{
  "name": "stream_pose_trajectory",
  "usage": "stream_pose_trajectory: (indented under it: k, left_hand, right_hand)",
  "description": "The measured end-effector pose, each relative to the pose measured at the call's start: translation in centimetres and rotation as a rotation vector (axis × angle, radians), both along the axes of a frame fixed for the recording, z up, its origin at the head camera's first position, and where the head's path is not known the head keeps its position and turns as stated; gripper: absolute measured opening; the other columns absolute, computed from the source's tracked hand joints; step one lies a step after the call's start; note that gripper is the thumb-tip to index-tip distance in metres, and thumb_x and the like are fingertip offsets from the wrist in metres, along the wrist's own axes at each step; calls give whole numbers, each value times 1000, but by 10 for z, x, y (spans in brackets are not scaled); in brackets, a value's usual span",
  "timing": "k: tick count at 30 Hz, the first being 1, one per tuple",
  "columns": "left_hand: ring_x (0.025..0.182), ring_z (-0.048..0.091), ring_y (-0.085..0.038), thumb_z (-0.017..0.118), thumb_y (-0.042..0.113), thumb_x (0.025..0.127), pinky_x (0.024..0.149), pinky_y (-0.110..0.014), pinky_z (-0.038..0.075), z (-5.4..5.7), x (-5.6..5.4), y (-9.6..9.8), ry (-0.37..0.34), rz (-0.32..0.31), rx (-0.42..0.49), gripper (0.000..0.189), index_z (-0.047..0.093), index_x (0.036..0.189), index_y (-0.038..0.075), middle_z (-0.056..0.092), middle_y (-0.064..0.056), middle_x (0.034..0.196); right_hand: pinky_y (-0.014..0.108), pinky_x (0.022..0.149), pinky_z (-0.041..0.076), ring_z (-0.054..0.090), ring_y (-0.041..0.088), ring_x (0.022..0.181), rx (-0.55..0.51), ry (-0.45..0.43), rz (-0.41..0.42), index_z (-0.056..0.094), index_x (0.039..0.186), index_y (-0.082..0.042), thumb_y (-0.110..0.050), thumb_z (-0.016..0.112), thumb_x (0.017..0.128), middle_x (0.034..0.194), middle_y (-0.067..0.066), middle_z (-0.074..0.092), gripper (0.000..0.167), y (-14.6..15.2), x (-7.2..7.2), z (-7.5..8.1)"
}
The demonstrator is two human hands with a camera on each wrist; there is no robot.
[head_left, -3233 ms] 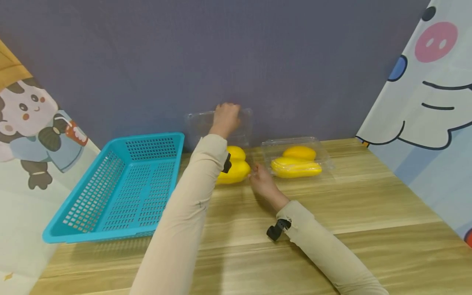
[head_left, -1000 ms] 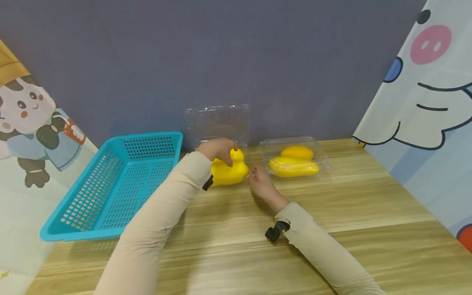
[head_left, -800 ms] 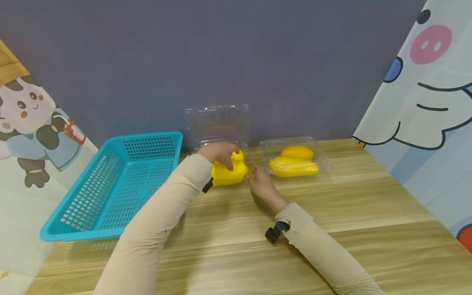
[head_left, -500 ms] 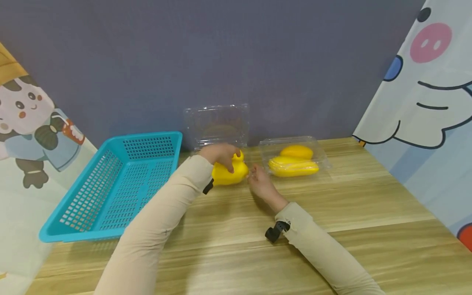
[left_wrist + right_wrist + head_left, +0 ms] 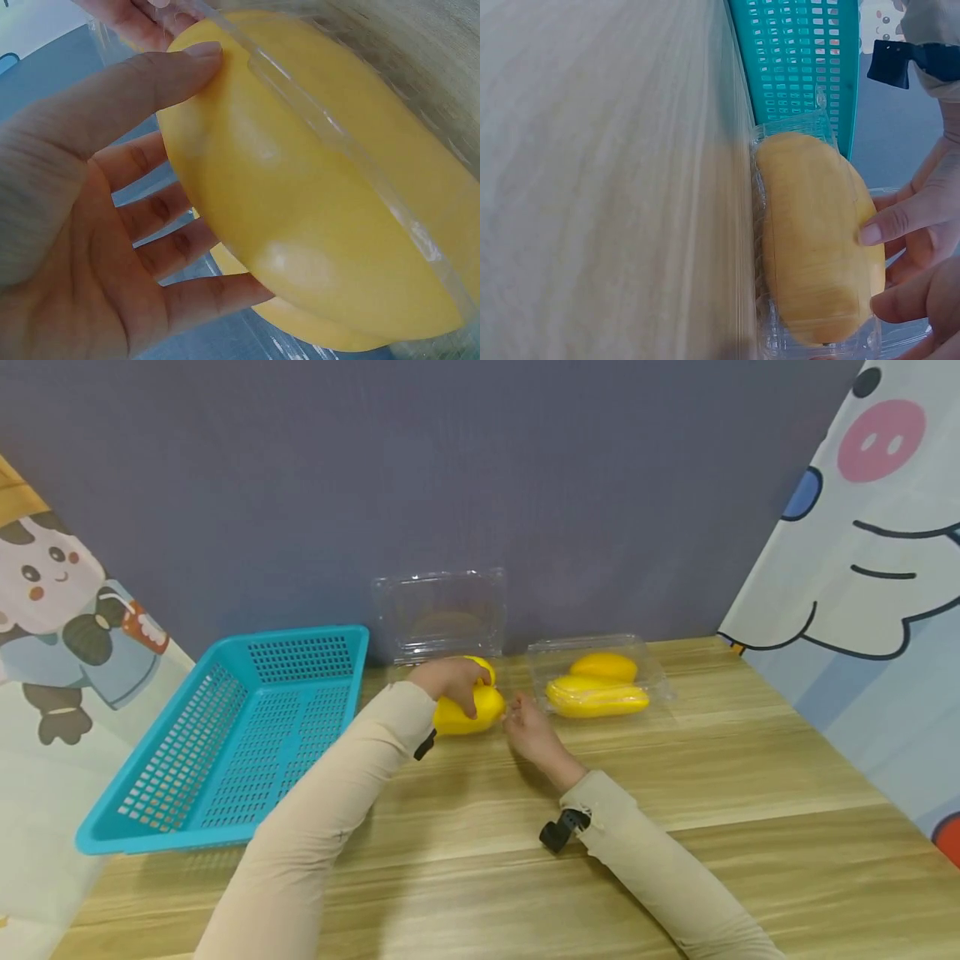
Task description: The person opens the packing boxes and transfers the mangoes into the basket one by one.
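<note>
My left hand (image 5: pixel 448 678) holds a yellow mango-shaped fruit (image 5: pixel 487 706), thumb on its near face and fingers behind it. This fruit lies in a clear plastic box, whose lid (image 5: pixel 405 606) stands raised against the backdrop. Behind it a second yellow fruit (image 5: pixel 482 667) shows in part. At the box's right corner my right hand (image 5: pixel 534 735) pinches the rim; the right wrist view shows its fingertip (image 5: pixel 891 304) beside the fruit. In the left wrist view the box's rim (image 5: pixel 360 169) crosses in front of the fruit.
To the right sits another clear box (image 5: pixel 551 647) with an orange-yellow fruit (image 5: pixel 603 667) and a long ribbed yellow fruit (image 5: pixel 596 696). A turquoise perforated basket (image 5: pixel 168 842) stands at the left. Behind the wooden table (image 5: pixel 600 893) rises a grey backdrop (image 5: pixel 450 468).
My left hand has let go of the raised lid and come down onto the front fruit. Since then the fruits have shifted slightly under it. My right hand has stayed at the box's corner.
</note>
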State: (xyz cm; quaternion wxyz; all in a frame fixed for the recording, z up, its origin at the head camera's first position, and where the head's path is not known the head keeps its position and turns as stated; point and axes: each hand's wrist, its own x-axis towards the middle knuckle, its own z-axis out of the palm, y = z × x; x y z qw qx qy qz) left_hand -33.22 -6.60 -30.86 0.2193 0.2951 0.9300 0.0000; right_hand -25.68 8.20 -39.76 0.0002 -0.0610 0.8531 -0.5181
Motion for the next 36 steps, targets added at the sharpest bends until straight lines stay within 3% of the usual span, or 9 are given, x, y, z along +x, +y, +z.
stream_pose_trajectory:
  k: [9,16,24,36]
  left_hand:
    - [125,45,-25,75,22,75,106,-33,35,-8,2,3,82,-75,-20,69,48,137,10,47,-11,138]
    - [128,43,-28,75,28,77,107,-36,34,-12,1,3,97,-70,-38,71,46,137,5,42,-18,142]
    - [112,53,-25,76,28,75,100,-33,41,-11,-1,0,166,-164,-27,63,54,128,2,57,-12,123]
    - [119,50,-28,74,29,76,104,-36,38,-4,-5,-7,151,-144,18,67,51,132,1,55,-13,129]
  right_hand:
    - [50,100,40,46,42,120,16,35,-8,31,133,17,-8,48,94,127,32,46,50,0,-1,-2]
    - [50,101,39,45,43,121,21,30,-7,28,136,18,-8,47,94,130,33,44,52,0,-3,-2]
    - [48,104,37,41,41,126,10,-13,-4,22,141,15,-11,47,95,137,32,39,58,1,-2,-1]
    - [50,103,38,42,41,125,-7,-28,1,22,141,14,-13,47,96,137,31,39,58,1,-3,0]
